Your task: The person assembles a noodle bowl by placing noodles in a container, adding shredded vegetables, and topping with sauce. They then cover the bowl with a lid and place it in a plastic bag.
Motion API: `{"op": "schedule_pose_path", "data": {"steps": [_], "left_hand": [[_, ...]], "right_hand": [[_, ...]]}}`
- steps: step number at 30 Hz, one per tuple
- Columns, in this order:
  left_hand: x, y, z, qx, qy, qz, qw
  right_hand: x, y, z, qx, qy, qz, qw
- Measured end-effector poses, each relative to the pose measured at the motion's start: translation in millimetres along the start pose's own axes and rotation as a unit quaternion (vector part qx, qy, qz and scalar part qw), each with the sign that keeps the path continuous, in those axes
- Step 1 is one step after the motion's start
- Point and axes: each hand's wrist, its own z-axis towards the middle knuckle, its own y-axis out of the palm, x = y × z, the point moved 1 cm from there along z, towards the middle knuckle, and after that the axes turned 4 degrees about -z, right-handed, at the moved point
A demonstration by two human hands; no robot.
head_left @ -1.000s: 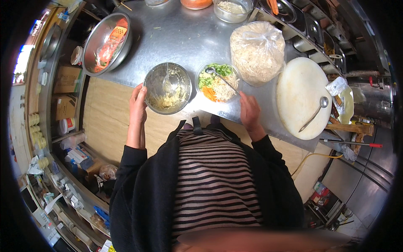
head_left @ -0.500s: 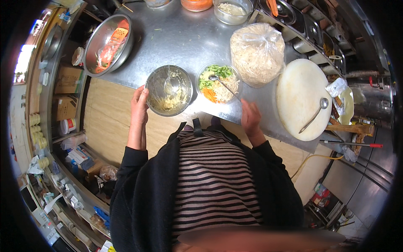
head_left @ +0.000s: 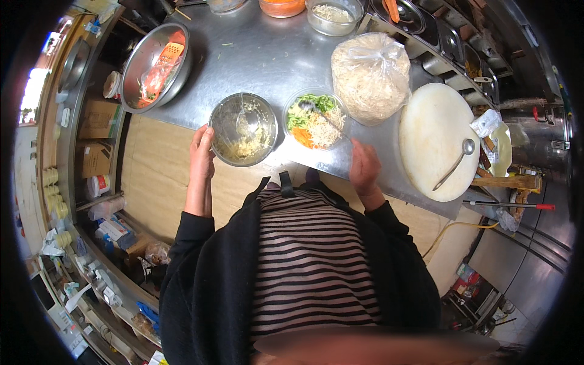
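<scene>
1. We are seeing our left hand (head_left: 202, 141) extending forward from a dark sleeve, its forearm pointing almost straight away from the body.
2. Its thumb is pressing over the left rim of a metal bowl (head_left: 243, 129), so the hand is clamping that bowl at the counter's near edge; we are not managing to tell whether the counter (head_left: 255, 61) is also bearing its weight.
3. Our right hand (head_left: 365, 161) is curling closed around a spoon (head_left: 328, 121) at its handle end, its forearm slanting inward.
4. The spoon is crossing a clear bowl (head_left: 286, 115) of green, orange and pale shreds, which is standing just right of the metal bowl.
5. A bag of pale shreds (head_left: 371, 79) is sitting beyond it, near a round white board (head_left: 432, 121).
</scene>
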Motion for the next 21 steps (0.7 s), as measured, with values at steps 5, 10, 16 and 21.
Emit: {"op": "schedule_pose_path", "data": {"steps": [5,10,16,21], "left_hand": [[-4.9,-0.6,-2.5,-0.003,-0.013,-0.083,0.996],[-24.0,-14.1,-2.2,-0.005,-0.008,-0.129,0.992],[-42.4,-34.1,-20.4,-0.045,-0.035,-0.169,0.984],[-58.5,-68.0,-48.5,0.0,-0.05,-0.276,0.96]], "right_hand": [[-35.4,-11.0,19.5,-0.023,0.045,0.105,0.993],[-79.4,6.4,32.8,-0.109,0.015,0.158,0.981],[-100.0,50.2,27.0,-0.274,0.142,0.285,0.908],[-98.9,83.3,1.2,-0.407,0.237,0.315,0.824]]}}
